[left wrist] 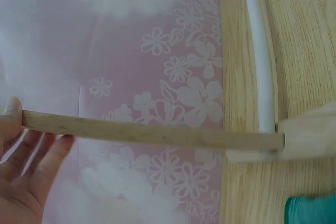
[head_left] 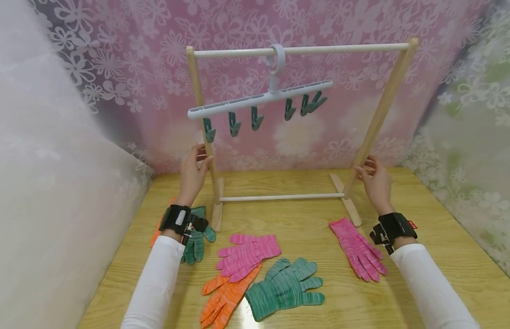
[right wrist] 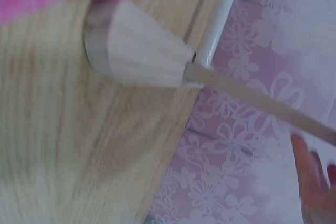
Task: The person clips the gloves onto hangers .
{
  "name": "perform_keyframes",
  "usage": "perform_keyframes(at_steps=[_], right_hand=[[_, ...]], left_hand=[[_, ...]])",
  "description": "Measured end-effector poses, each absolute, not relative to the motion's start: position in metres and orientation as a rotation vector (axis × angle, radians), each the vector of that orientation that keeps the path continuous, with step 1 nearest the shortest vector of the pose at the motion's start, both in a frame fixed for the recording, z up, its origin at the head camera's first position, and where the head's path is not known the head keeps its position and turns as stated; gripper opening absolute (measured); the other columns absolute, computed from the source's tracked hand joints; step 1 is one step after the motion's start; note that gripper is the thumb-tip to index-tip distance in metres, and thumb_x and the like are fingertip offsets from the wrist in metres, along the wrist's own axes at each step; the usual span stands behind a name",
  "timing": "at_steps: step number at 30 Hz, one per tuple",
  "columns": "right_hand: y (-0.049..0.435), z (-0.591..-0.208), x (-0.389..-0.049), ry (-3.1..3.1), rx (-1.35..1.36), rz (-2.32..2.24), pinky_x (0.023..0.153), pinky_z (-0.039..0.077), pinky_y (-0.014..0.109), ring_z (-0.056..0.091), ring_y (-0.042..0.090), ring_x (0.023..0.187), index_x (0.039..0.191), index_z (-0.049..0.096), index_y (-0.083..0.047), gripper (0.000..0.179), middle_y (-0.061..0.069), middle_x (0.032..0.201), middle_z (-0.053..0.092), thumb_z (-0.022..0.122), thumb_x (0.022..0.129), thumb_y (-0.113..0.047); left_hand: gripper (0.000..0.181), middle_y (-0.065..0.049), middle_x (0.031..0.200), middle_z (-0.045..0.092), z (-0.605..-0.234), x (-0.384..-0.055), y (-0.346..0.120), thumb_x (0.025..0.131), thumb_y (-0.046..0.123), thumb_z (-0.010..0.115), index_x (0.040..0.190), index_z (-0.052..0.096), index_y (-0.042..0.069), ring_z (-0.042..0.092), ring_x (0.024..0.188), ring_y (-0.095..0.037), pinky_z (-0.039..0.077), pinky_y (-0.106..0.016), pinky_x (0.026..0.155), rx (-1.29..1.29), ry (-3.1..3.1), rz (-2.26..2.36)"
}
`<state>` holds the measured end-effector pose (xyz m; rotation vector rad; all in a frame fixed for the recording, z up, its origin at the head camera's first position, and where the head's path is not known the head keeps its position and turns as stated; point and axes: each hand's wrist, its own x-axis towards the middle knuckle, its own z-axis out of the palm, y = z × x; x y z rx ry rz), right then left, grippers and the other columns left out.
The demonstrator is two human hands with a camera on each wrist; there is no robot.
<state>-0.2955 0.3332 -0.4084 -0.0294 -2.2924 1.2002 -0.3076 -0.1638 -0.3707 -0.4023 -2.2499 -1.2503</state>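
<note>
A wooden rack with white crossbars stands on the table, and both hands are at its side posts. My left hand (head_left: 193,171) pinches the left post (left wrist: 152,131) low down, thumb on one side and fingers on the other. At the right post (head_left: 382,105), my right hand (head_left: 376,183) holds on at a similar height, thumb in front and fingers behind; its fingers blur in the right wrist view. From the top bar (head_left: 341,49) hangs a pale grey hanger (head_left: 261,98), tilted up to the right, with several dark green clips (head_left: 234,124) below it.
Gloves lie on the table (head_left: 423,256): a pink one (head_left: 251,253), an orange one (head_left: 228,294) and a green one (head_left: 285,285) in front. Another pink glove (head_left: 358,249) lies at right; green (head_left: 194,246) and orange pieces are partly under the left wrist. Flowered cloth surrounds the table.
</note>
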Motion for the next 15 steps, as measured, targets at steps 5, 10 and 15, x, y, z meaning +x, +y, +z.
perform_keyframes(at_steps=[5, 10, 15], right_hand=[[0.317, -0.406, -0.289, -2.074, -0.122, 1.107, 0.074, 0.041, 0.009, 0.051, -0.006, 0.089, 0.130, 0.057, 0.001, 0.040, 0.018, 0.117, 0.063, 0.058, 0.105, -0.030], [0.293, -0.379, -0.284, -1.935, 0.033, 1.141, 0.071, 0.043, 0.008, 0.053, -0.013, 0.079, 0.118, 0.063, 0.007, 0.036, 0.003, 0.095, 0.064, 0.057, 0.106, -0.026], [0.253, -0.342, -0.272, -1.851, 0.273, 1.248, 0.071, 0.051, 0.010, 0.061, -0.007, 0.079, 0.114, 0.064, 0.011, 0.025, -0.009, 0.091, 0.063, 0.059, 0.104, -0.011]], left_hand=[[0.045, -0.021, 0.127, 0.064, -0.366, -0.302, -0.176, 0.101, 0.017, 0.064, 0.141, 0.051, 0.002, 0.066, 0.112, -0.038, 0.057, -0.049, 0.090, -0.394, -2.324, -1.125], [0.036, -0.019, 0.122, 0.068, -0.358, -0.292, -0.191, 0.101, 0.011, 0.064, 0.135, 0.058, 0.002, 0.068, 0.106, -0.038, 0.056, -0.051, 0.090, -0.371, -2.343, -1.014], [0.029, -0.018, 0.119, 0.070, -0.352, -0.283, -0.199, 0.102, 0.012, 0.062, 0.130, 0.063, 0.002, 0.069, 0.103, -0.038, 0.058, -0.051, 0.087, -0.349, -2.333, -0.964]])
